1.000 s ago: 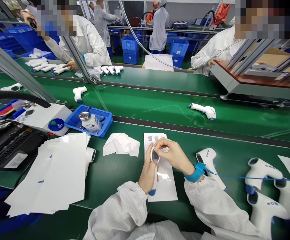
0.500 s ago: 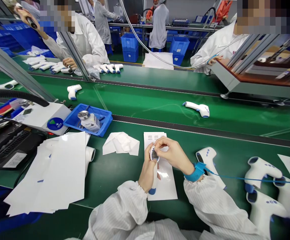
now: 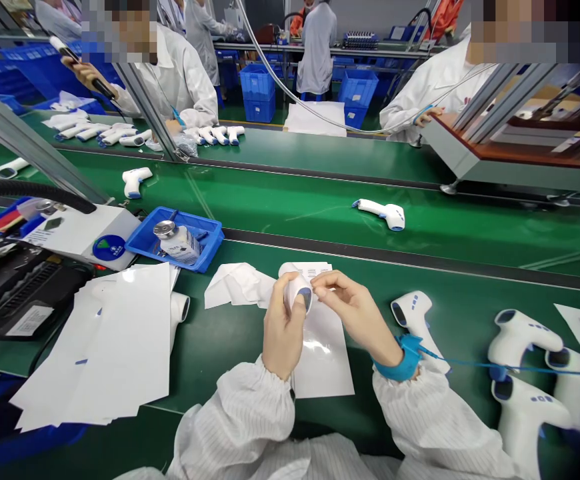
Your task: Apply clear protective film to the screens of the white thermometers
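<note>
My left hand is wrapped round a white infrared thermometer, thumb near its dark display end. The thermometer is tilted over the top of a white label sheet, and part of its body is hidden by the fingers. My right hand, with a blue wrist strap, is just right of the display end. Its thumb and fingertips are pinched together; anything between them is too small to make out. A crumpled white cloth lies left of the thermometer.
Several thermometers lie on the right. A thermometer rests on the green belt. At left are a paper stack and a blue tray with a bottle. Co-workers sit across the belt.
My left hand has turned the thermometer, swinging its body upward and away from over the sheet. My right fingertips have come off the display. The thermometers on the belt have shifted left.
</note>
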The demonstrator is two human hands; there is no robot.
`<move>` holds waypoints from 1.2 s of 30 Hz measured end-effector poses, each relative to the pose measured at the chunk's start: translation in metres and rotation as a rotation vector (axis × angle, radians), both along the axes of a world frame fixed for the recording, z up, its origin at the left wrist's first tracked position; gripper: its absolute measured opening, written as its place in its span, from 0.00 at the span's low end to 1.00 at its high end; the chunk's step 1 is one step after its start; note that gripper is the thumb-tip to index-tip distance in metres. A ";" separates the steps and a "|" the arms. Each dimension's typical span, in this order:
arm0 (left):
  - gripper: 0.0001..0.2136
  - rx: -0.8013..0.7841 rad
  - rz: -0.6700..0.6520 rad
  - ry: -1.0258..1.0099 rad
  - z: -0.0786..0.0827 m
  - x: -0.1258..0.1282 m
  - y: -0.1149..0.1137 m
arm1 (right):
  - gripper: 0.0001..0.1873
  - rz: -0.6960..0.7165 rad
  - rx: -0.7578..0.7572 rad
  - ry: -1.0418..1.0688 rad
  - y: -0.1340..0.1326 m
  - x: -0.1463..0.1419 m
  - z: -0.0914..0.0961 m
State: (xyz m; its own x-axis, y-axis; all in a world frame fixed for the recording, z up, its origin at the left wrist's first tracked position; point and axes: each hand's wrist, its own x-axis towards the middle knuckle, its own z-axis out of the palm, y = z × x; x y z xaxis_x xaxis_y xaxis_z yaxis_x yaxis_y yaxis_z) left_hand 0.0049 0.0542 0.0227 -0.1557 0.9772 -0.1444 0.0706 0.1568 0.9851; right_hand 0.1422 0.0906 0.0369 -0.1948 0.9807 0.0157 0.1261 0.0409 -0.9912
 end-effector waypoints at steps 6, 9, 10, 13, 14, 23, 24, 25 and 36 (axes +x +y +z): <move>0.15 0.139 0.032 0.304 -0.002 -0.004 0.000 | 0.05 -0.031 0.187 -0.083 -0.005 -0.008 0.003; 0.15 0.160 0.043 0.345 -0.002 -0.006 0.000 | 0.06 -0.008 0.161 -0.128 -0.010 -0.010 0.006; 0.15 0.159 0.047 0.346 -0.001 -0.007 0.000 | 0.05 -0.010 0.130 -0.145 -0.012 -0.011 0.006; 0.15 0.143 0.051 0.311 0.000 -0.008 0.001 | 0.05 0.014 0.013 -0.176 -0.018 -0.014 0.009; 0.15 0.134 0.051 0.281 0.000 -0.008 0.002 | 0.08 0.028 -0.023 -0.157 -0.018 -0.015 0.009; 0.21 -0.260 -0.110 -0.372 0.018 -0.017 0.005 | 0.11 0.010 -0.190 0.168 -0.001 -0.006 0.014; 0.23 -0.274 -0.133 -0.417 0.022 -0.019 0.005 | 0.12 -0.020 -0.126 0.129 -0.001 -0.006 0.014; 0.25 -0.274 -0.161 -0.443 0.025 -0.021 0.004 | 0.13 -0.027 -0.059 0.082 -0.001 -0.007 0.013; 0.34 0.024 -0.137 -0.120 0.021 -0.012 -0.009 | 0.04 -0.022 0.306 -0.052 0.003 -0.028 0.020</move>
State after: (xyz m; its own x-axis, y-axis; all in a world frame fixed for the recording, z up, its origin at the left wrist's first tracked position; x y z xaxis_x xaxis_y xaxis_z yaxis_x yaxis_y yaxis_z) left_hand -0.0068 0.0456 0.0437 -0.0036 0.9915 -0.1303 -0.0288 0.1302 0.9911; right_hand 0.1140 0.0933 0.0569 -0.1823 0.9360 0.3010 0.1805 0.3328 -0.9256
